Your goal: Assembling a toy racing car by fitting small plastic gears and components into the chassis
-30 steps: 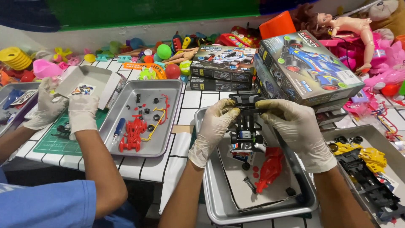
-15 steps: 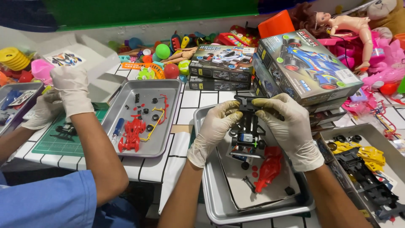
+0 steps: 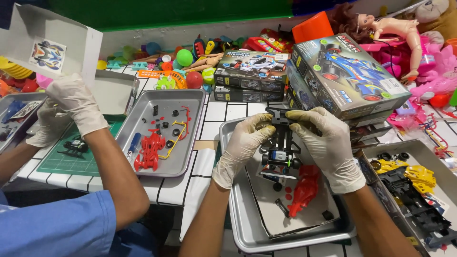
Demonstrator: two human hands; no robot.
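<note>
Both my gloved hands hold a black toy car chassis (image 3: 281, 151) upright over a metal tray (image 3: 236, 220). My left hand (image 3: 243, 143) grips its upper left end, and my right hand (image 3: 324, 143) covers the upper right end and side. The chassis has small black wheels and a blue-grey motor part low down. Under it in the tray lie a red car body (image 3: 304, 191), a white card sheet (image 3: 266, 209) and a few small loose parts.
At left, a co-worker in a blue sleeve lifts a white box lid (image 3: 47, 47) with gloved hands (image 3: 76, 102). Beyond are a second tray (image 3: 188, 143) with a red car frame, a green mat (image 3: 76, 159), stacked kit boxes (image 3: 342, 78), a yellow-and-black parts tray (image 3: 428, 157) and piled toys.
The co-worker has raised the white box lid from the table up to the upper left. My hands have stayed on the chassis, shifting it only slightly.
</note>
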